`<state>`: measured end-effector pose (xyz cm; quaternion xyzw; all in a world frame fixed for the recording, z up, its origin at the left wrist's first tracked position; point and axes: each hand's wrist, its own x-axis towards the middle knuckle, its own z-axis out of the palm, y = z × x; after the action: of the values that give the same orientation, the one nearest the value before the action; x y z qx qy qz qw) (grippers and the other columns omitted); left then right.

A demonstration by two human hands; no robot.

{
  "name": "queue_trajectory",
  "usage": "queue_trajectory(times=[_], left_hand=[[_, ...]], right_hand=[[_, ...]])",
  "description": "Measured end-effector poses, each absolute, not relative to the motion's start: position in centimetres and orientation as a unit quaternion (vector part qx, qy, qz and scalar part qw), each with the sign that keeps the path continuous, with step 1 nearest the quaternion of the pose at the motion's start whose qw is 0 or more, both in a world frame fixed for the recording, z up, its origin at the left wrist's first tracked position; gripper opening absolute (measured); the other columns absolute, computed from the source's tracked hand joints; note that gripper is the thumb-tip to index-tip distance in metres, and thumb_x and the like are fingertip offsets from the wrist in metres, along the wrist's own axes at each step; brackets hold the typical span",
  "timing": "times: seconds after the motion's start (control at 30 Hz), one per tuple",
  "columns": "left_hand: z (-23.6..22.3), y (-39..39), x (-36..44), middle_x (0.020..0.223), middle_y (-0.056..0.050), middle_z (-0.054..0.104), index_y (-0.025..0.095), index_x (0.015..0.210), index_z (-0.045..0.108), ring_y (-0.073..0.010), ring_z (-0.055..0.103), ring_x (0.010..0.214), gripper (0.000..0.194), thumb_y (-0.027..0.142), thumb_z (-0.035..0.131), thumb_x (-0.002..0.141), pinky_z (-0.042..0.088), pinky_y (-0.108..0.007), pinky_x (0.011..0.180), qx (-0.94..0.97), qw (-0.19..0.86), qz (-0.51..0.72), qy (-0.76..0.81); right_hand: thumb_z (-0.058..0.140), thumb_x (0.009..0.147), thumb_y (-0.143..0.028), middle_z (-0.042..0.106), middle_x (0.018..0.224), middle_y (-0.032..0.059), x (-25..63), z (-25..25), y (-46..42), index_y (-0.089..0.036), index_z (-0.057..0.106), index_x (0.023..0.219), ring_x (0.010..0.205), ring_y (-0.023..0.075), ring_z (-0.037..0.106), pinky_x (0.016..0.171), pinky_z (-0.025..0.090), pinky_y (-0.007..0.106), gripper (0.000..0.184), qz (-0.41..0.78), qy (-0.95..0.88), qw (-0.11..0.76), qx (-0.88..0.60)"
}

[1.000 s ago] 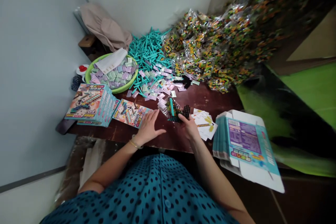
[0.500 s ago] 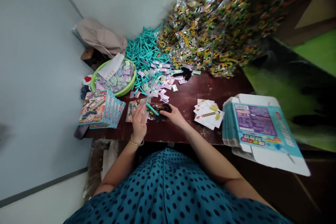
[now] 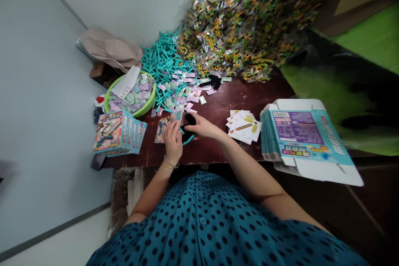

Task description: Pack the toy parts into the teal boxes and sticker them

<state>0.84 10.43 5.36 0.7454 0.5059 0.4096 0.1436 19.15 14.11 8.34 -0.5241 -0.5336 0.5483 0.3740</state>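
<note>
My left hand [image 3: 173, 141] is closed on the open end of a colourful printed box [image 3: 165, 126] lying on the dark wooden table [image 3: 224, 108]. Opposite it, my right hand [image 3: 199, 125] grips a bundle of black pieces with a teal stick [image 3: 188, 133] and holds it at the box's mouth. The bundle is partly hidden by both hands. A small stack of white cards with a printed pattern [image 3: 243, 126] lies just right of my right hand.
A row of filled printed boxes [image 3: 120, 132] stands at the left. Behind are a green bowl of pastel packets [image 3: 132, 93], loose packets, a heap of teal sticks [image 3: 163, 64] and a pile of clear bags [image 3: 240, 29]. Flat box blanks [image 3: 304, 139] are stacked at right.
My left hand went from lying flat on the box to lifting its open end. My right hand carried the bundle of black pieces and teal stick leftward to the box mouth.
</note>
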Motion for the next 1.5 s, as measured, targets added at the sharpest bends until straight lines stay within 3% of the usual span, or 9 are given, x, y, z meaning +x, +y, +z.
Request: queue_trajectory(times=[0.33, 0.5, 0.6, 0.77, 0.87, 1.0, 1.17, 1.33, 1.5], left_hand=[[8.4, 11.7, 1.4, 0.131, -0.015, 0.07, 0.016, 0.126, 0.071, -0.0256, 0.063, 0.127, 0.054, 0.056, 0.041, 0.105, 0.047, -0.04, 0.112, 0.646, 0.251, 0.502, 0.518], [9.0, 13.9, -0.3, 0.12, -0.013, 0.075, 0.015, 0.123, 0.072, -0.0254, 0.069, 0.114, 0.059, 0.063, 0.047, 0.1, 0.053, -0.037, 0.101, 0.563, 0.299, 0.544, 0.546], [9.1, 14.3, -0.9, 0.115, -0.011, 0.077, 0.015, 0.117, 0.074, -0.0261, 0.07, 0.109, 0.061, 0.067, 0.051, 0.096, 0.054, -0.036, 0.098, 0.538, 0.329, 0.542, 0.555], [9.8, 14.2, -2.1, 0.107, -0.01, 0.078, 0.015, 0.111, 0.077, -0.0261, 0.071, 0.106, 0.056, 0.064, 0.057, 0.094, 0.053, -0.035, 0.098, 0.563, 0.395, 0.503, 0.524], [9.2, 14.0, -2.5, 0.108, -0.012, 0.078, 0.015, 0.112, 0.077, -0.0276, 0.072, 0.103, 0.059, 0.067, 0.057, 0.093, 0.055, -0.037, 0.094, 0.528, 0.471, 0.518, 0.481], [6.7, 12.9, -1.3, 0.121, -0.014, 0.073, 0.017, 0.122, 0.072, -0.0281, 0.07, 0.111, 0.074, 0.079, 0.046, 0.09, 0.055, -0.036, 0.094, 0.477, 0.418, 0.629, 0.45], [5.0, 12.0, -1.1, 0.106, -0.009, 0.077, 0.016, 0.107, 0.074, -0.0252, 0.071, 0.101, 0.054, 0.06, 0.077, 0.076, 0.055, -0.034, 0.09, 0.389, 0.437, 0.607, 0.538], [6.6, 12.9, -3.4, 0.094, -0.008, 0.08, 0.013, 0.094, 0.078, -0.0261, 0.073, 0.09, 0.048, 0.044, 0.09, 0.06, 0.054, -0.037, 0.089, 0.388, 0.579, 0.507, 0.507], [7.8, 13.0, -4.1, 0.098, -0.01, 0.08, 0.014, 0.096, 0.081, -0.026, 0.073, 0.091, 0.039, 0.043, 0.082, 0.071, 0.054, -0.038, 0.092, 0.48, 0.587, 0.437, 0.484]], right_hand=[[0.055, 0.099, -0.051, 0.036, 0.162, 0.0218, 15.8, 8.5, 12.8, -0.014, 0.032, 0.16, 0.155, 0.0349, 0.029, 0.127, 0.026, 0.058, 0.076, 0.37, -0.623, 0.44, -0.531], [0.042, 0.106, -0.043, 0.051, 0.152, 0.0117, 16.4, 11.4, 10.4, -0.024, 0.058, 0.142, 0.147, 0.0268, 0.042, 0.124, 0.034, 0.05, 0.044, 0.206, -0.68, 0.538, -0.454], [0.051, 0.104, -0.04, 0.066, 0.137, 0.0107, 16.1, 10.8, 10.1, -0.023, 0.069, 0.129, 0.142, 0.0295, 0.048, 0.124, 0.029, 0.056, 0.035, 0.159, -0.769, 0.478, -0.393], [0.05, 0.104, -0.035, 0.075, 0.12, 0.0083, 16.1, 8.3, 11.5, -0.024, 0.072, 0.118, 0.125, 0.0253, 0.063, 0.119, 0.035, 0.053, 0.029, 0.2, -0.74, 0.492, -0.412], [0.061, 0.095, -0.05, 0.065, 0.139, 0.0113, 16.7, 7.1, 13.3, -0.022, 0.066, 0.13, 0.136, 0.0292, 0.054, 0.118, 0.037, 0.05, 0.045, 0.225, -0.628, 0.586, -0.461], [0.058, 0.089, -0.067, 0.074, 0.115, 0.0108, 15.6, 5.1, 15.3, -0.018, 0.071, 0.11, 0.111, 0.03, 0.065, 0.102, 0.05, 0.045, 0.055, 0.388, -0.53, 0.58, -0.481], [0.056, 0.085, -0.073, 0.072, 0.123, 0.009, 15.3, 4.9, 15.0, -0.02, 0.073, 0.114, 0.122, 0.0311, 0.061, 0.112, 0.042, 0.046, 0.062, 0.524, -0.437, 0.586, -0.439], [0.07, 0.082, -0.049, 0.073, 0.126, 0.0059, 19.2, 6.9, 15.1, -0.026, 0.067, 0.133, 0.116, 0.0276, 0.067, 0.106, 0.05, 0.046, 0.056, 0.683, -0.439, 0.476, -0.339], [0.061, 0.091, -0.024, 0.07, 0.128, 0.0096, 20.9, 9.8, 14.7, -0.022, 0.076, 0.117, 0.118, 0.0252, 0.065, 0.104, 0.052, 0.044, 0.03, 0.418, -0.723, 0.417, -0.358]])
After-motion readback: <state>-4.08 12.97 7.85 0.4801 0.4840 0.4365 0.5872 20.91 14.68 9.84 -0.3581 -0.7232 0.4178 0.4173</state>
